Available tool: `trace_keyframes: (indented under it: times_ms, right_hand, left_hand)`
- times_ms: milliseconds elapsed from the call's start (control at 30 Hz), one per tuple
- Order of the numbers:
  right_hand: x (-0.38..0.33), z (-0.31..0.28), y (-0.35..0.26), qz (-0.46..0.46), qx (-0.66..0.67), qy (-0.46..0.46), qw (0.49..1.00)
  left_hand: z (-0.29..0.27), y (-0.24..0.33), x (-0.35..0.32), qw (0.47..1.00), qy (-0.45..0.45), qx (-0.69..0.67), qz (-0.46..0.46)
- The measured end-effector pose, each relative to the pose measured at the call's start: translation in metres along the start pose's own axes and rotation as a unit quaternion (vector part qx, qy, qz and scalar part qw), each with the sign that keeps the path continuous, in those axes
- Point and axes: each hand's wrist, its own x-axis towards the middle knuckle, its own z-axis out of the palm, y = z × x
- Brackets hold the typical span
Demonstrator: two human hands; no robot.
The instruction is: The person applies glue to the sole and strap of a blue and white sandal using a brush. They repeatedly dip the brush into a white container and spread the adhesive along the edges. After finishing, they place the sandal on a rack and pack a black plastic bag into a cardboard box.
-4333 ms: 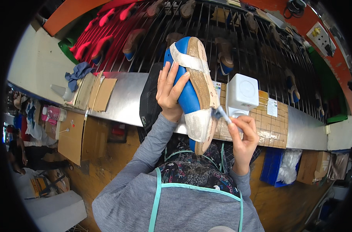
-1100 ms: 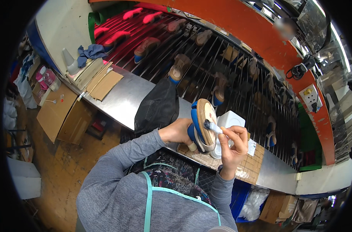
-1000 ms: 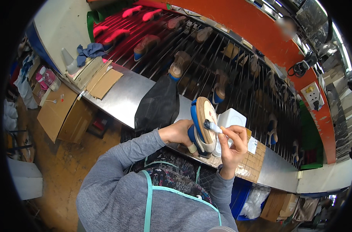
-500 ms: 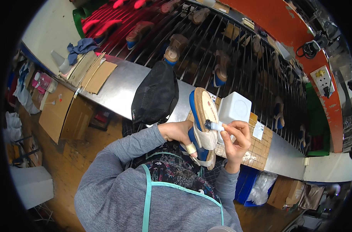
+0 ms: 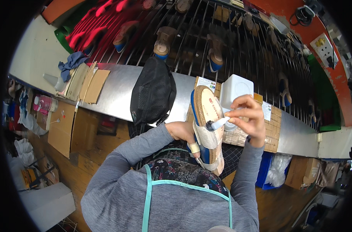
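My left hand (image 5: 183,132) grips a sandal (image 5: 205,105) by its side, a pale wrap round one finger. The sandal has a tan insole, a cream strap and a blue-edged sole; it is held upright, toe away from me. Pinched between thumb and fingers of my right hand (image 5: 250,116) is a small brush (image 5: 220,123) with a white handle and dark bristles. Its bristles are at the upper edge of the strap, next to the insole. Behind the right hand stands a white square bottle (image 5: 238,89), partly covered by that hand.
A black mesh bag (image 5: 153,92) lies on the metal ledge (image 5: 118,87). Beyond it, several sandals rest on a rack of metal rods (image 5: 189,54), lit red at the left. Flat cardboard (image 5: 97,86) and a blue cloth (image 5: 72,63) lie at left; a blue bin (image 5: 264,172) stands low right.
My right hand has risen and shifted right, and the brush handle slants more steeply. The sandal has turned slightly in my left hand. The whole view has shifted.
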Motion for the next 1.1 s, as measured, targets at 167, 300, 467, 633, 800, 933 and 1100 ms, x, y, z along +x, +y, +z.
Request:
trace_keyframes:
  times_ms: [167,300,467,633,800,933,1100]
  right_hand:
    - [0.007,0.013,0.012,0.06,0.039,0.088,0.994]
    - [-0.022,0.038,0.011,0.071,-0.021,0.165,0.983]
    - [-0.086,0.044,0.003,0.192,0.049,0.178,0.964]
    - [-0.128,0.03,0.004,0.354,-0.197,0.231,0.884]
    - [-0.133,0.033,0.014,0.269,-0.454,0.191,0.828]
    - [-0.128,0.035,0.017,0.244,-0.491,0.17,0.819]
    - [-0.132,0.03,0.015,0.286,-0.461,0.132,0.829]
  left_hand:
    - [-0.005,0.0,0.006,0.995,-0.042,0.073,0.056]
    - [-0.013,-0.006,0.0,0.973,0.013,0.18,0.145]
    - [-0.022,-0.023,-0.011,0.936,0.093,0.228,0.251]
    - [-0.029,-0.017,-0.024,0.914,0.169,0.124,0.348]
    - [-0.027,0.003,-0.028,0.902,0.124,-0.162,0.38]
    - [-0.025,0.012,-0.022,0.846,0.0,-0.343,0.409]
    - [-0.028,0.018,-0.033,0.858,-0.026,-0.395,0.326]
